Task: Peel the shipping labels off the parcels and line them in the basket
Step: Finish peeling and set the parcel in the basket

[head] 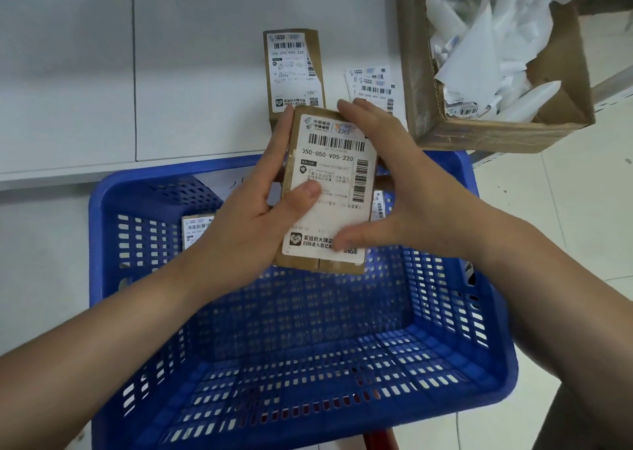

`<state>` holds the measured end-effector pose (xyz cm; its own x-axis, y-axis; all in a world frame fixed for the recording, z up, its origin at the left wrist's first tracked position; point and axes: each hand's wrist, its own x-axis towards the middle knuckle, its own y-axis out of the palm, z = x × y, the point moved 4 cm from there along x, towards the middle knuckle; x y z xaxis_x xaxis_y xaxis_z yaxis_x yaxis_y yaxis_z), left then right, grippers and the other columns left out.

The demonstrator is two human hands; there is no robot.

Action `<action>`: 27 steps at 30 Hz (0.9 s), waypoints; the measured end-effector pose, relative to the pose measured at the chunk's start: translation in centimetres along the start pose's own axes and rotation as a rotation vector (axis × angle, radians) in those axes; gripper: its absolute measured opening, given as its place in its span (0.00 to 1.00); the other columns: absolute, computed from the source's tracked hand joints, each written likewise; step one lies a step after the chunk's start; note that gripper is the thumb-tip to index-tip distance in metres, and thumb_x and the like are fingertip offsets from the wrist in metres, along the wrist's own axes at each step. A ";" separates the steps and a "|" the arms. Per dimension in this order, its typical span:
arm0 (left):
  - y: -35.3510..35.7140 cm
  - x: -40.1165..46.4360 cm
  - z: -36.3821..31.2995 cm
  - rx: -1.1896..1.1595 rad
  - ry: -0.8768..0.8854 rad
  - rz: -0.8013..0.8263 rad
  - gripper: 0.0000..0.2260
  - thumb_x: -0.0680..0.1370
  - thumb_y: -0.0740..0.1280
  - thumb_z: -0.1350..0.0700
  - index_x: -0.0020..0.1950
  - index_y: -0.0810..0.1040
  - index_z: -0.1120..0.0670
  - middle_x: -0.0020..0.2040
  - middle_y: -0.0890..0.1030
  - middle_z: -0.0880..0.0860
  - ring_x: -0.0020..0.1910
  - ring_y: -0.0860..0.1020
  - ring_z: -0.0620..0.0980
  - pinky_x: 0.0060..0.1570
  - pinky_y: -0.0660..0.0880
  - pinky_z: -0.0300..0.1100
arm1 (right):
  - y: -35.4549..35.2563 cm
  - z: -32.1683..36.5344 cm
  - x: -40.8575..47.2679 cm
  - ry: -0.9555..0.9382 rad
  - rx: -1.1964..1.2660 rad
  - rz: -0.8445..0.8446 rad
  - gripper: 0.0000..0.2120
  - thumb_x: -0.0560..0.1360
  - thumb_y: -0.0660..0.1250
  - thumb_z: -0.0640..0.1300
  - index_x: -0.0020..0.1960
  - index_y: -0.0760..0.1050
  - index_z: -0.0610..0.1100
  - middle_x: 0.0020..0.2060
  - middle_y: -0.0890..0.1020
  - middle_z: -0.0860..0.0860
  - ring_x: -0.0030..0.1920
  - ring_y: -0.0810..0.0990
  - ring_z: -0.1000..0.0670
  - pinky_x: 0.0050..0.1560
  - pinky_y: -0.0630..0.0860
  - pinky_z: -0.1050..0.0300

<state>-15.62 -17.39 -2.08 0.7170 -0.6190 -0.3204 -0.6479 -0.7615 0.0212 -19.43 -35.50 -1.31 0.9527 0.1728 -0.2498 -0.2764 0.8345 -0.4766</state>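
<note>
A small brown parcel with a white shipping label hangs above the blue basket. My left hand grips its left side, thumb pressed on the label. My right hand cups the parcel's right edge, fingers over the top corner and thumb on the label's lower part. A second labelled parcel lies flat on the white shelf behind. Another parcel stands inside the basket at its far left wall, partly hidden by my left hand.
Loose labels lie on the white shelf to the right of the second parcel. A cardboard box full of crumpled white backing paper sits at the upper right. Tiled floor shows to the right.
</note>
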 end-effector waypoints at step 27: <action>-0.8 0.2 -0.5 0.010 -0.010 -0.053 0.33 0.83 0.63 0.49 0.81 0.49 0.31 0.66 0.78 0.31 0.61 0.81 0.38 0.48 0.84 0.42 | 0.5 -0.8 -0.2 0.000 0.236 0.092 0.67 0.60 0.86 0.49 0.82 0.40 0.56 0.79 0.58 0.52 0.76 0.67 0.54 0.71 0.73 0.52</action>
<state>-14.86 -16.98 -1.73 0.7477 -0.5762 -0.3301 -0.6119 -0.7909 -0.0053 -19.80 -35.54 -2.16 0.9248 0.2538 -0.2835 -0.3250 0.9144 -0.2415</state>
